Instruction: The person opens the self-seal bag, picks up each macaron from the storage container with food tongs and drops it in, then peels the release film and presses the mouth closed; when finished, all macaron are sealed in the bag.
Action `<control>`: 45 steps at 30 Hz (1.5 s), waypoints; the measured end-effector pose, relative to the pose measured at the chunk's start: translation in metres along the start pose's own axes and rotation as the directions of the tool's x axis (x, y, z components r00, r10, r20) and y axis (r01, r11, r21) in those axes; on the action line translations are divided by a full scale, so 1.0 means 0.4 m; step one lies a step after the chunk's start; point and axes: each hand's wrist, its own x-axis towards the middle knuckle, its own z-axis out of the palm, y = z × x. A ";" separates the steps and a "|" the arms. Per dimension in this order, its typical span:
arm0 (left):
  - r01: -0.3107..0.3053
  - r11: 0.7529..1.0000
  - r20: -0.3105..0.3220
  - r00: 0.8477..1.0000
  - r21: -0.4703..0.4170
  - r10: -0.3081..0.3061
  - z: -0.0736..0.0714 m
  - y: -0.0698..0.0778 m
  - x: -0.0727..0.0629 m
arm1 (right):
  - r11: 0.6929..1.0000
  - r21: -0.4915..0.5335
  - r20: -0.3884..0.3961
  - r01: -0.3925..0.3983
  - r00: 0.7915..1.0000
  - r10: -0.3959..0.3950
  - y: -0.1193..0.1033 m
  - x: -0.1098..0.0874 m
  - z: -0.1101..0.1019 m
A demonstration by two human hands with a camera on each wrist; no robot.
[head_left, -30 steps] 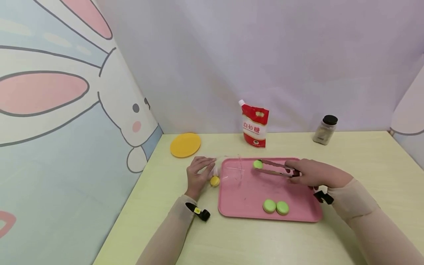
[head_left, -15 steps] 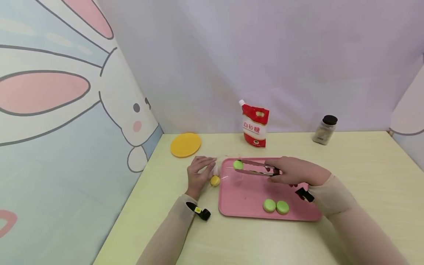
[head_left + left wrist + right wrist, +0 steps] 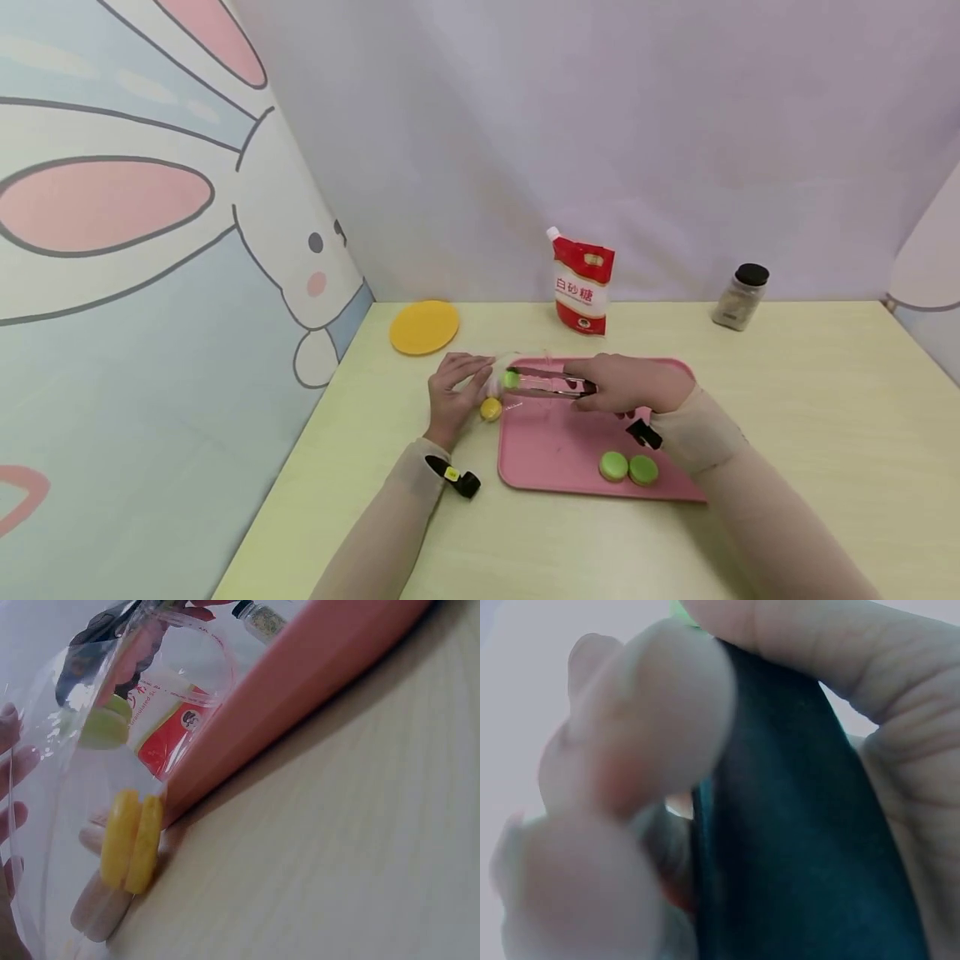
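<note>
I see the right hand (image 3: 632, 384) curled round tongs (image 3: 546, 394) that pinch a green macaron (image 3: 511, 379) inside a clear container (image 3: 60, 795) by the left edge of the pink tray (image 3: 551, 467), the left hand (image 3: 453, 400) clasping that container near a yellow macaron (image 3: 491, 409), two more green macarons (image 3: 643, 471) nearby

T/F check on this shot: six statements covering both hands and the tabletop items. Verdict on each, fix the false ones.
1. The right hand holds tongs. True.
2. The tongs grip a yellow macaron. False: they grip a green macaron.
3. The left hand holds a clear container. True.
4. In the head view, the jar stands left of the red pouch. False: the jar is right of it.
5. Two more green macarons lie on the pink tray. True.
6. The yellow plate rests on the tray. False: the plate lies on the table.
</note>
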 end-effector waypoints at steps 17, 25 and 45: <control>-0.064 0.998 -0.033 0.997 0.024 0.065 0.006 -0.015 -0.006 | 0.989 -0.112 0.044 0.097 0.995 -0.092 -0.049 0.127 0.062; -0.026 1.000 -0.024 0.999 0.012 0.026 0.011 -0.063 -0.025 | 0.996 -0.070 0.017 0.049 0.999 -0.048 -0.046 0.108 0.051; -0.022 1.000 -0.016 1.000 0.016 0.022 0.003 -0.004 -0.007 | 0.996 -0.043 -0.113 -0.075 0.991 0.070 0.083 -0.168 -0.014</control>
